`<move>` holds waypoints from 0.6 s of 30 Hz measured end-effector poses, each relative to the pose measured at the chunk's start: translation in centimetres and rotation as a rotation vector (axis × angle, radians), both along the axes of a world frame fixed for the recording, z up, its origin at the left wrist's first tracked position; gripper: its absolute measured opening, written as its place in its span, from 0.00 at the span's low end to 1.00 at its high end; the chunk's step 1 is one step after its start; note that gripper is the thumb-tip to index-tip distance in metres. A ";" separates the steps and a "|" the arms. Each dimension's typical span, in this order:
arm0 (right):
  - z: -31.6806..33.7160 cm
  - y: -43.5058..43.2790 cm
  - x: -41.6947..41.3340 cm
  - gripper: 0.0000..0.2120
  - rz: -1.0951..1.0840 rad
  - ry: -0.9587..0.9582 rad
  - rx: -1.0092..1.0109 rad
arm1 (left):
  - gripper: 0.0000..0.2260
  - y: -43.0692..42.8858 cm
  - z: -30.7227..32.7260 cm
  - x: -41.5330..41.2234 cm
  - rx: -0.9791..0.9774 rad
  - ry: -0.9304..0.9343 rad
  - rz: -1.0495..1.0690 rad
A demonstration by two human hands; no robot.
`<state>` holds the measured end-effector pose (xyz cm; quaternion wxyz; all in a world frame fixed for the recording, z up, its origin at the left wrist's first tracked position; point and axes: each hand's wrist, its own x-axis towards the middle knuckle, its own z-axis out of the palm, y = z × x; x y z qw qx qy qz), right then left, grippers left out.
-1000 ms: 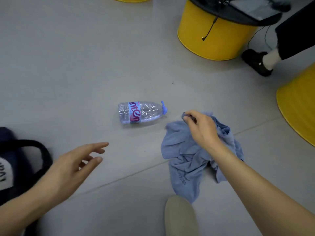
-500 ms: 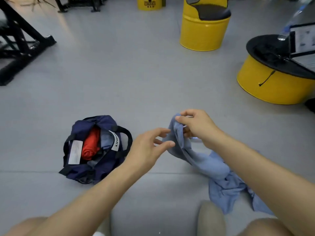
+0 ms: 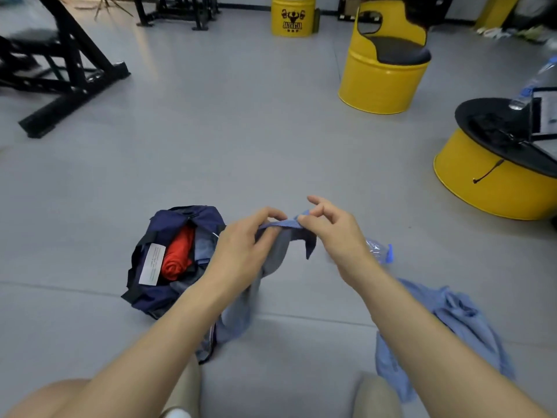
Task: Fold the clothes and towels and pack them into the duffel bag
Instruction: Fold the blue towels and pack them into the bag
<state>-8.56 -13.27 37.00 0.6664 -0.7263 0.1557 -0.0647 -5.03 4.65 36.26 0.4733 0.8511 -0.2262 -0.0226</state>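
A light blue garment (image 3: 446, 321) is lifted off the grey floor in front of me. My left hand (image 3: 241, 248) grips its upper edge, and my right hand (image 3: 331, 230) pinches the same edge a little to the right. Cloth hangs down under my left hand and trails across the floor to the right. A navy duffel bag (image 3: 162, 294) lies open on the floor at the left, with a red rolled item (image 3: 177, 254) and other blue cloth inside.
A clear plastic bottle (image 3: 379, 251) with a blue cap lies behind my right wrist. A low yellow drum table (image 3: 494, 176) stands at the right, a yellow drum chair (image 3: 382, 73) further back. Black gym equipment (image 3: 63, 67) fills the far left. My knees show at the bottom.
My left hand has closed on the garment's edge next to my right hand, and the cloth is lifted higher and stretched between them. The camera has tilted up from the floor.
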 end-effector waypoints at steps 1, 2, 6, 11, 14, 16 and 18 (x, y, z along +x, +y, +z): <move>0.0 0.1 0.2 0.09 0.029 -0.026 -0.004 | 0.09 0.3 0.2 0.3 -0.006 -0.017 0.000; 0.1 0.2 0.3 0.09 0.053 -0.042 -0.013 | 0.10 0.7 0.4 0.6 -0.012 -0.029 0.007; -0.3 0.9 0.1 0.04 0.126 -0.101 -0.157 | 0.11 2.1 0.5 2.0 -0.134 0.001 0.067; -2.1 1.4 0.1 0.12 0.207 -0.116 -0.629 | 0.08 3.6 0.5 3.4 -0.259 0.024 0.157; -3.4 1.0 -0.9 0.09 0.228 -0.089 -0.792 | 0.09 4.4 0.9 3.7 -0.236 -0.012 0.210; -3.8 0.2 -1.7 0.07 0.189 -0.079 -0.860 | 0.09 4.7 1.1 3.7 -0.201 -0.026 0.222; -3.7 -0.8 -2.4 0.09 0.134 -0.085 -0.889 | 0.10 5.0 1.1 3.8 -0.165 -0.047 0.236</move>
